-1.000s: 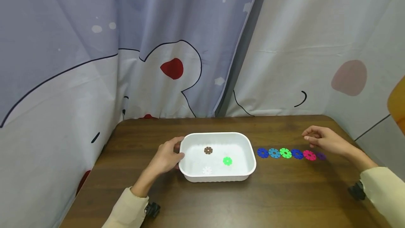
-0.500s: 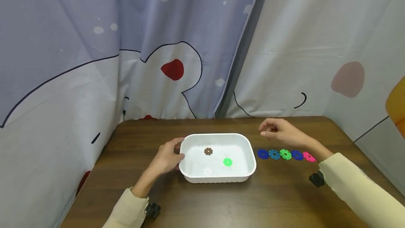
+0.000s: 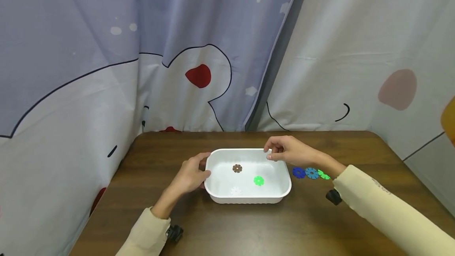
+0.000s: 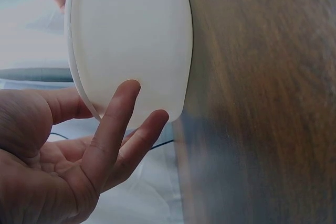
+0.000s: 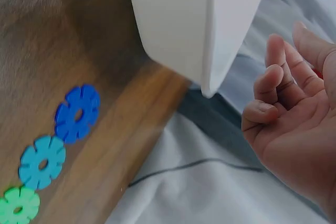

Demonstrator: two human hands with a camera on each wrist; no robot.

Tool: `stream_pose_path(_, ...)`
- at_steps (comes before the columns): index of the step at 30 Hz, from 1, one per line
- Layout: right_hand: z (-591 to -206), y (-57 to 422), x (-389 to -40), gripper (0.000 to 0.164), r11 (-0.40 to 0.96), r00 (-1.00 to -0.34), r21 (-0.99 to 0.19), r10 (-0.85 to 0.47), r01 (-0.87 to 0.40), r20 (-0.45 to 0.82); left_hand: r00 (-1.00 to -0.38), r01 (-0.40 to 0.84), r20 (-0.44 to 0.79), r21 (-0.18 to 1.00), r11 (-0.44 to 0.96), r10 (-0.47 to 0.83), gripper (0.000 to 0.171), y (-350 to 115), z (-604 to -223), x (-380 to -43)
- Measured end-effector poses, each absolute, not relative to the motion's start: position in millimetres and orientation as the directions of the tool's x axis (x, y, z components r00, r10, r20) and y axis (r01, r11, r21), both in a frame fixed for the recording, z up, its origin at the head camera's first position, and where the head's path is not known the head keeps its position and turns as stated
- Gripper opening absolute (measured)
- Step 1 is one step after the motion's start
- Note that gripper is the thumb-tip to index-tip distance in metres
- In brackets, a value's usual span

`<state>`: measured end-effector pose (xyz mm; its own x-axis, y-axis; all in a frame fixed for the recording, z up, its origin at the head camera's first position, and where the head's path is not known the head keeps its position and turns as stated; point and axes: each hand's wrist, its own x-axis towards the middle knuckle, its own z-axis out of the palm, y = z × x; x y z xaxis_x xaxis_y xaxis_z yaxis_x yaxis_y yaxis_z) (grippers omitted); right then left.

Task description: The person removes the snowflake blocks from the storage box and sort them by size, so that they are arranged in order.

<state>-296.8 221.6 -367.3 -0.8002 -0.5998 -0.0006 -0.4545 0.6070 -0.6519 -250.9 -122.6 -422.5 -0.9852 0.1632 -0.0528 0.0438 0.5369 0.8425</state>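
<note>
A white plastic tray stands on the wooden table. My left hand grips its left end, thumb at the rim and fingers along the outer wall. Inside the tray lie a brown notched disc, a green notched disc and a white notched disc. My right hand hovers over the tray's back right corner, fingers loosely bent and nothing between them. Right of the tray, a dark blue disc, a light blue disc and a green disc form a row.
My right forearm covers the right part of the disc row. The brown table reaches back to a printed curtain. A black wrist device sits under the right sleeve, another black device under the left.
My right hand has moved left from the right end of the disc row to above the tray's corner. A purple disc and other discs are now behind the arm. My left hand stays at the tray.
</note>
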Motion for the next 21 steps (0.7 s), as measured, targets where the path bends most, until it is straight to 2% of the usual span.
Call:
stream_pose_path(4,-378,211,-299,0.016,0.594,-0.758,-0.616,-0.653,-0.517,0.007,-0.984,0.045,-0.055,0.844,0.535,0.17,0.061,-123,-421,-250)
stream_pose_path(14,-401,190,-298,0.021,0.573,-0.693,-0.584,-0.72,-0.575,-0.025,-0.983,0.048,-0.055,0.845,0.532,0.175,0.061,-123,-421,-250)
stream_pose_path(21,-413,184,-295,0.021,0.558,-0.634,-0.468,-0.774,-0.685,0.006,-0.983,0.06,-0.044,0.845,0.532,0.179,0.06,-125,-421,-249)
